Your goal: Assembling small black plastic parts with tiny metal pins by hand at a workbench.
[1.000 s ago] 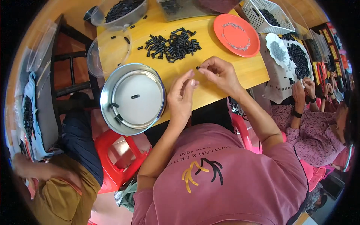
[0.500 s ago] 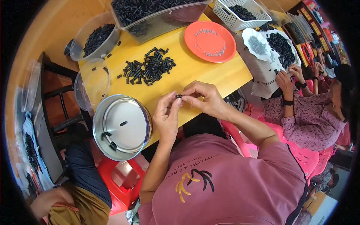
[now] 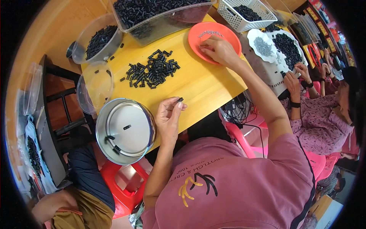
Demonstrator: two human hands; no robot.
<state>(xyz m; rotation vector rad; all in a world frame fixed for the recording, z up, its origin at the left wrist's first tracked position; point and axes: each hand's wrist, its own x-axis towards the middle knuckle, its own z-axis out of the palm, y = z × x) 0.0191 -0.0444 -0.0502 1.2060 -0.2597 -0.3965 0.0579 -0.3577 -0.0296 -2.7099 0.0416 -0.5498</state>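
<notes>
Between the thumb and fingers of my left hand (image 3: pixel 169 112) is a small black plastic piece (image 3: pixel 180 99), held over the near edge of the yellow table. My right hand (image 3: pixel 221 51) reaches to the red plate (image 3: pixel 196 34), its thumb and fingertips together at the plate's left side. Small thin silver pins (image 3: pixel 210 33) lie on that plate. Whether a pin is in my right fingertips is too small to tell. Left of the plate, a loose pile of black pieces (image 3: pixel 152 70) lies on the table.
A round metal tin (image 3: pixel 150 128) with a few black pieces stands beside my left forearm. Clear tubs (image 3: pixel 78 51) and a large clear bin (image 3: pixel 167 28) of black pieces line the far side. At right, another person's hands (image 3: pixel 292 86) work near a white scalloped dish (image 3: pixel 253 34).
My right hand has left the black piece and moved up and right to the red plate. My left hand stays in place with the piece in its fingers.
</notes>
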